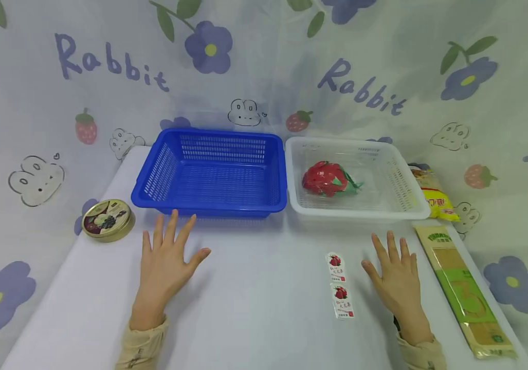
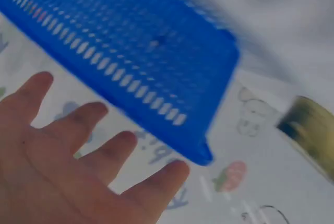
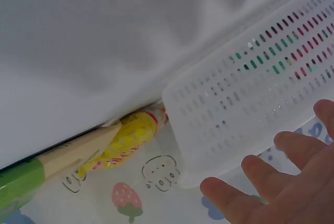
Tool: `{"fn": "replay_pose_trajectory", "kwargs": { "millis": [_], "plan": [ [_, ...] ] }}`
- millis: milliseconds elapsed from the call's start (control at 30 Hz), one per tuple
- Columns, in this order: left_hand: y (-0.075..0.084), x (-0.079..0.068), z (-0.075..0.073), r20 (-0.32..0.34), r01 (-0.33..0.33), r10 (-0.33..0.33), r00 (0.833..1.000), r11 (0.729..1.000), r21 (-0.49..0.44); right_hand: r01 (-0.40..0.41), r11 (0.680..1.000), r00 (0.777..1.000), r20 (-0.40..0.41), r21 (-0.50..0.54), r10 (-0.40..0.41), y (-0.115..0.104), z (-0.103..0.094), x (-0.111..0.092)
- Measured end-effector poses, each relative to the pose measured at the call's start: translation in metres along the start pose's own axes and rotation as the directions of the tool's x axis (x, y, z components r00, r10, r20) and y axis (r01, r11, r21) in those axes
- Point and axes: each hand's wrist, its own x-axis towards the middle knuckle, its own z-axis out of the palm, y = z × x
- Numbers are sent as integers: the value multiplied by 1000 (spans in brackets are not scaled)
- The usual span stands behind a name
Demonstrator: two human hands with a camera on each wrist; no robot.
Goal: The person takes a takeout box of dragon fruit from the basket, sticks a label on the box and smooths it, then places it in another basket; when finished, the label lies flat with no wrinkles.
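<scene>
My left hand (image 1: 164,267) hovers with fingers spread just in front of the blue basket (image 1: 217,210), holding nothing. The basket shows nothing inside. To its left sits a round gold tin (image 1: 108,220) with a fruit picture on the lid. My right hand (image 1: 398,277), also spread and holding nothing, is between two dragon fruit stickers (image 1: 341,300) and a long green-and-tan noodle packet (image 1: 465,293). Beyond it stands the white basket (image 1: 361,211), in which lies a red dragon fruit (image 1: 326,179) with green tips, seemingly in clear wrapping.
A yellow snack bag (image 1: 439,203) leans by the white basket's right side, partly hidden. Behind the baskets hangs a pale curtain (image 1: 264,67) printed with rabbits, flowers and strawberries. Both baskets stand side by side at the back of the white table (image 1: 254,298).
</scene>
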Motion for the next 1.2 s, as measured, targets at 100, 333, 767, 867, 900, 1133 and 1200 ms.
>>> {"fn": "replay_pose_trajectory", "kwargs": {
  "millis": [100,333,767,867,900,1133,1200],
  "plan": [
    [16,17,-10,67,-16,20,998,998,-56,-5,1000,1000,6,15,5,-6,1,6],
    [73,65,-18,175,-115,156,972,968,-225,-34,997,999,-34,66,36,-17,0,20],
    [197,162,7,310,-55,219,925,885,-462,-3,994,992,-123,105,16,-27,17,38],
    [216,181,14,352,14,197,915,857,-515,-3,993,991,-135,114,18,-28,20,39],
    [221,187,17,378,52,182,907,845,-533,-5,993,991,-134,117,21,-28,20,40],
    [245,213,37,523,311,20,852,785,-536,-31,989,994,-101,146,46,-29,22,42],
    [248,218,43,523,324,-12,852,797,-510,-32,988,994,-98,154,48,-30,23,42]
  ]
}}
